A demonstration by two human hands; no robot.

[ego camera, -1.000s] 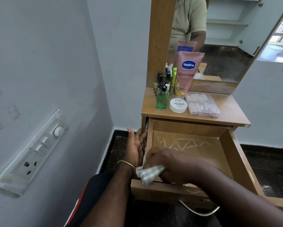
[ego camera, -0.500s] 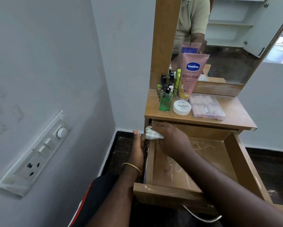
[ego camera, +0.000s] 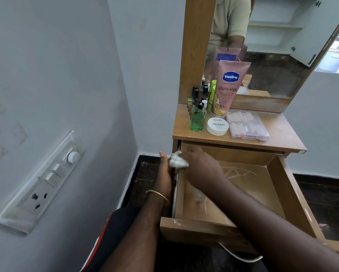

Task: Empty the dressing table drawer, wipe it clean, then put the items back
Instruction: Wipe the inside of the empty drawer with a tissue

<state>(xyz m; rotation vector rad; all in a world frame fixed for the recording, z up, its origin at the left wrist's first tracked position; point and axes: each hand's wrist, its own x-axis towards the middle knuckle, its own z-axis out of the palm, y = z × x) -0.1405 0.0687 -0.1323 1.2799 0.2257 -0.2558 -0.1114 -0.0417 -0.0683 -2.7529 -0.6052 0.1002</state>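
The wooden drawer of the dressing table is pulled out, with pale streaks on its bare bottom. My right hand reaches across into its far left corner and grips a crumpled white cloth against the left wall. My left hand, with a gold bangle at the wrist, lies flat against the outside of the drawer's left side. On the tabletop stand a pink Vaseline tube, a green bottle, a white nail polish remover tub, a clear nail box and several small dark bottles.
A mirror rises behind the tabletop. A grey wall with a switchboard runs close on the left. The drawer's metal handle sticks out at the front, above dark floor tiles.
My right hand has carried the cloth from the drawer's near left corner up along the left wall to its far left corner. My left hand stays on the drawer's outer side.
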